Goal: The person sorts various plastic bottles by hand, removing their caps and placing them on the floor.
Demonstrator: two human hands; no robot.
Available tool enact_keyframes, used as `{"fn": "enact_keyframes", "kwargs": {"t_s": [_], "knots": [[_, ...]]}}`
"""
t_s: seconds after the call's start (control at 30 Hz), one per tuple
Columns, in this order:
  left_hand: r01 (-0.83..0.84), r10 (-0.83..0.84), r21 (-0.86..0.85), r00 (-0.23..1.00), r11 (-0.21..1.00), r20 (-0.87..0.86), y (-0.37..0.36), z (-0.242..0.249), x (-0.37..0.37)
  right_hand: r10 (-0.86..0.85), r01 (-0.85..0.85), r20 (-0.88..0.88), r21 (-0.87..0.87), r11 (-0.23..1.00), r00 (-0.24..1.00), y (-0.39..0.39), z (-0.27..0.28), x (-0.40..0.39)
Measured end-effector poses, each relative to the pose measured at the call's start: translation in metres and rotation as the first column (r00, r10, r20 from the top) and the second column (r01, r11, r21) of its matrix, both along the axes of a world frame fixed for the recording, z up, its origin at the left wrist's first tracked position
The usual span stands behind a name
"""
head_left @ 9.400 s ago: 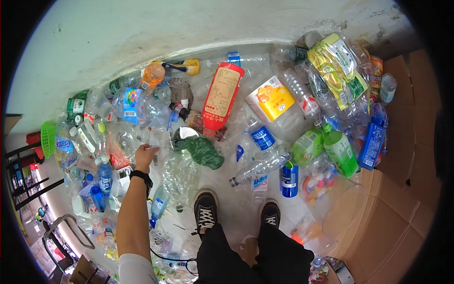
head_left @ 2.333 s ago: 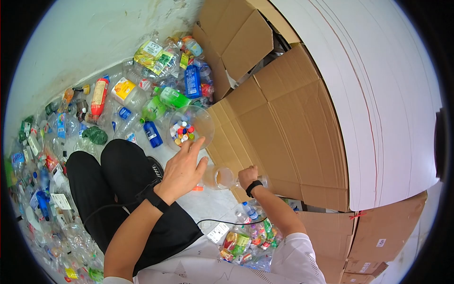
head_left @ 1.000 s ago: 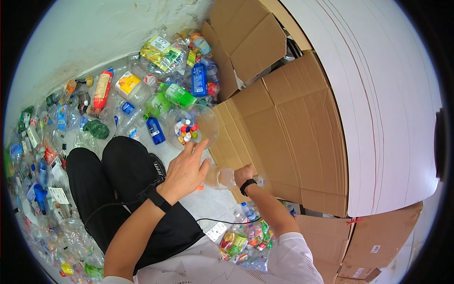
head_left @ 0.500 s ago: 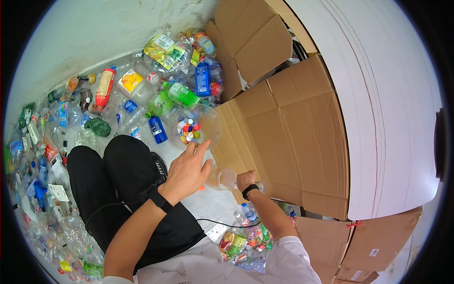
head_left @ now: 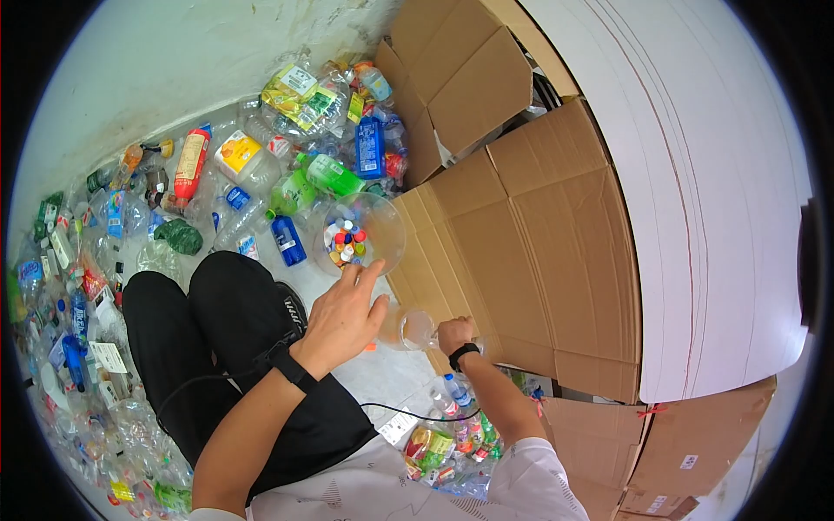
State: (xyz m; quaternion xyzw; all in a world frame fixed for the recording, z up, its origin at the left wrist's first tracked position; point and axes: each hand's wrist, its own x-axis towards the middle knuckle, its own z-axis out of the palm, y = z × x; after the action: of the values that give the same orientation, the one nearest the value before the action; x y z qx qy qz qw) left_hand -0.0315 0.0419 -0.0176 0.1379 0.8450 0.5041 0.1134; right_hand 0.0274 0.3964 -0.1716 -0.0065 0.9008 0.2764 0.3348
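Legs: black trousers (head_left: 200, 347), the person sits low on the floor (head_left: 382, 373).
Left hand: left hand (head_left: 343, 317) hangs over the floor, fingers spread and loose, grip holds nothing; fingertips point to the bowl.
Right hand: right hand (head_left: 455, 333) has its grip closed around a clear plastic bottle (head_left: 413, 330), which lies sideways just beside the cardboard.
Bowl: clear bowl (head_left: 360, 234) stands on the floor beyond the left hand, with coloured caps (head_left: 346, 241) inside.
Cardboard: flattened cardboard boxes (head_left: 521, 243) are at the right, touching the bowl.
Far floor: many empty bottles (head_left: 261, 165) lie along the wall (head_left: 174, 61).
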Motion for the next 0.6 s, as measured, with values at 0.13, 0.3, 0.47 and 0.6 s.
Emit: {"fn": "enact_keyframes", "kwargs": {"t_s": [0.13, 0.3, 0.47, 0.6], "knots": [[0.008, -0.008, 0.0, 1.0, 1.0, -0.007, 0.0, 0.0, 0.001, -0.007, 0.007, 0.004, 0.022, 1.0, 1.0, -0.001, 0.0, 0.005], [-0.025, 0.026, 0.006, 0.993, 1.0, -0.119, 0.003, -0.006, 0.003, 0.007, -0.007, 0.008, 0.011, 1.0, 1.0, 0.002, -0.001, 0.003], [0.01, -0.009, -0.011, 1.0, 1.0, 0.006, 0.001, 0.002, 0.003, -0.06, 0.06, 0.0, -0.051, 0.997, 0.998, 0.001, 0.008, 0.006], [0.009, -0.009, -0.013, 1.0, 1.0, 0.004, 0.0, 0.002, 0.004, -0.093, 0.088, -0.069, -0.073, 0.993, 0.993, 0.014, 0.001, 0.023]]}}
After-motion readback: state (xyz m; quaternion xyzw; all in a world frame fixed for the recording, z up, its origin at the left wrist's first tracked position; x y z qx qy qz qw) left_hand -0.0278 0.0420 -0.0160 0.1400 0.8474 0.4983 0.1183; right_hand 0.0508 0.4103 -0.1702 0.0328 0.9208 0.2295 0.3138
